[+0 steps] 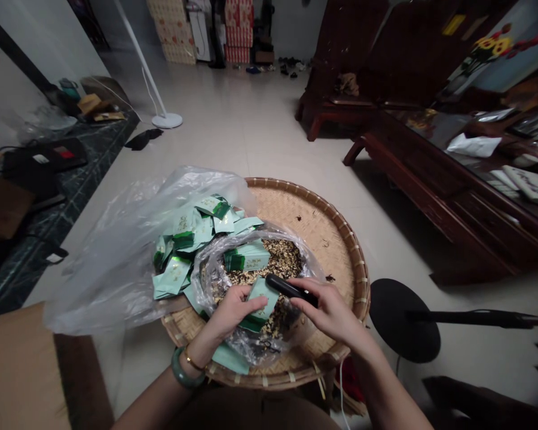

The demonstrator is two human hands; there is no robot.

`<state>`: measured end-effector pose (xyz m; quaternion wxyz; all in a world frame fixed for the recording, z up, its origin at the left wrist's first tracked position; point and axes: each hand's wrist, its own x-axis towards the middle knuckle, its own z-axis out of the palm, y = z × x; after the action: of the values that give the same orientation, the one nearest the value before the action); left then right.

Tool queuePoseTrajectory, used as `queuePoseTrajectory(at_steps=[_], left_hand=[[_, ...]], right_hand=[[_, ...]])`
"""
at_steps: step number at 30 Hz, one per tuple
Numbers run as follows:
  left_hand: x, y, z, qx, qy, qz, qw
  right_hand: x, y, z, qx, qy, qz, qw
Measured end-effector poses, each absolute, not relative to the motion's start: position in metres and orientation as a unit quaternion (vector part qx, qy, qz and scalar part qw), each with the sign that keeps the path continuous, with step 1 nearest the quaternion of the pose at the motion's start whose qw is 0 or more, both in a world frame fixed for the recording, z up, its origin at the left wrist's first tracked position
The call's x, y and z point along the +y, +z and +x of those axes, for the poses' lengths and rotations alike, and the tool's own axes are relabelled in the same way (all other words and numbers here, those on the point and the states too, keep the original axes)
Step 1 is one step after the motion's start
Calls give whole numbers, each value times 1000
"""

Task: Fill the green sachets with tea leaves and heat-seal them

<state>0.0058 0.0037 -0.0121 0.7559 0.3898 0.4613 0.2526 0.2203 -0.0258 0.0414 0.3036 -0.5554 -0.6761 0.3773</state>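
My left hand (238,307) holds a light green packet (260,297) between thumb and fingers, tilted over a plastic bag of loose dark and pale dry mix (287,255). In my right hand (325,304) is a black handheld tool (284,285), slim and round-ended. Its tip lies at the packet's upper right corner; whether it clamps the edge, I cannot tell. A neat stack of green packets (251,258) rests on the mix. To the left, a heap of similar packets (192,230) lies on a large clear plastic bag (112,239).
Everything stands on a round woven bamboo tray (363,263). On the right are a black round stand base (403,319) and a dark wooden table (457,197). A cardboard box (22,364) sits at lower left. Beyond the tray, a white floor stand (167,120) rises from the tiles.
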Motion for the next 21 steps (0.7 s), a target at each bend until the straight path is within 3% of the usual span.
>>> queuePoseTrajectory(at_steps=[7, 15, 21], left_hand=[[4, -11, 5, 458, 272, 352, 770], [4, -10, 8, 427, 263, 456, 736], [4, -6, 9, 432, 249, 461, 734]], right_hand=[[-22, 35, 235, -593, 466, -570, 327], [-21, 41, 220, -679, 424, -534, 272], [-19, 37, 208, -684, 419, -528, 279]])
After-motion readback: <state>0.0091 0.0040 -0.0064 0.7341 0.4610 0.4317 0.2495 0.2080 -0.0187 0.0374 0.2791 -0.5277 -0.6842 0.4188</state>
